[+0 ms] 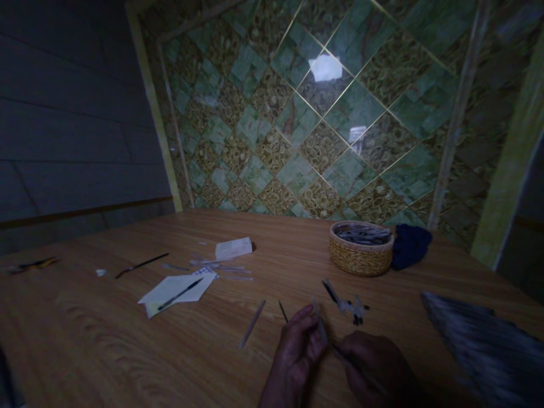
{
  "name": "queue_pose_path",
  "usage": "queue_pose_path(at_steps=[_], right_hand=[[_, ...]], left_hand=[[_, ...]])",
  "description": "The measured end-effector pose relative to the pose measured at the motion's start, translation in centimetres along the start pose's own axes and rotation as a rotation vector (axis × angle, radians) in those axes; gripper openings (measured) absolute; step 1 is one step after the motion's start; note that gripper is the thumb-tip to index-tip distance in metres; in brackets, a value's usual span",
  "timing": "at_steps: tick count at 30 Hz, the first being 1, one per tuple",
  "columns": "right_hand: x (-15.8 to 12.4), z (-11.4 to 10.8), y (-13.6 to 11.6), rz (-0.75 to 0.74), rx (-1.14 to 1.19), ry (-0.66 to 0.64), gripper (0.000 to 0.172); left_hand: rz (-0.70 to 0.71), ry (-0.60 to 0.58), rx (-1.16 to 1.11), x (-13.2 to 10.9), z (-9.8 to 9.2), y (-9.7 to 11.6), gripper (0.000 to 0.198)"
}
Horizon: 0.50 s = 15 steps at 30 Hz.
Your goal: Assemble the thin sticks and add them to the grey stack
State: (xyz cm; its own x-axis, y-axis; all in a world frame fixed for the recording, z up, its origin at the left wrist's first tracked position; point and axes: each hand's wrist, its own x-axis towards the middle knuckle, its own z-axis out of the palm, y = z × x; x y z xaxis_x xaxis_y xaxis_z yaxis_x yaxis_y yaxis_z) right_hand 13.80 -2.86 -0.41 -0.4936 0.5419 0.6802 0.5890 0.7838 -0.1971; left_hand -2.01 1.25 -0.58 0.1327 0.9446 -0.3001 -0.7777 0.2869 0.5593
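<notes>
My left hand [295, 351] is closed around a thin, pale, see-through sleeve [319, 324], held upright between the fingers. Close beside it, my right hand [374, 362] pinches a slim dark stick [346, 354] whose tip points at the sleeve's lower end; whether they touch I cannot tell. A short dark pointed stick [283, 310] shows just behind the left fingers. To their left, a pale narrow strip [253, 324] lies on the table. Beyond the right hand are small clear pieces with black ends [357, 310] and a dark stick [330, 292].
A woven basket [361, 259] full of thin sticks stands beside a navy cloth [410, 246]. Rightward lies a pile of dark slim pieces [480, 345]. Leftward are folded paper [195, 290], a pen [181, 293], clear strips [233, 269], a white box [233, 248] and a dark rod [142, 265].
</notes>
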Motion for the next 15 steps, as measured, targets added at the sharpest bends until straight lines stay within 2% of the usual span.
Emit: queue_pose_path(at_steps=[3, 6, 10, 15], right_hand=[[0.0, 0.1, -0.2, -0.025, -0.032, -0.054, 0.017], [0.0, 0.4, -0.4, -0.073, -0.024, -0.054, 0.017], [0.4, 0.5, -0.7, -0.096, -0.049, 0.046, 0.02], [1.2, 0.2, -1.2, -0.252, -0.181, 0.189, 0.019]], left_hand=[[0.008, 0.041, -0.026, -0.1, 0.2, 0.0, 0.025], [0.001, 0.081, -0.052, -0.5, 0.6, 0.1, 0.028], [-0.027, 0.037, -0.031, -0.9, 1.0, 0.1, 0.023], [-0.053, 0.065, -0.013, -0.5, 0.9, -0.2, 0.02]])
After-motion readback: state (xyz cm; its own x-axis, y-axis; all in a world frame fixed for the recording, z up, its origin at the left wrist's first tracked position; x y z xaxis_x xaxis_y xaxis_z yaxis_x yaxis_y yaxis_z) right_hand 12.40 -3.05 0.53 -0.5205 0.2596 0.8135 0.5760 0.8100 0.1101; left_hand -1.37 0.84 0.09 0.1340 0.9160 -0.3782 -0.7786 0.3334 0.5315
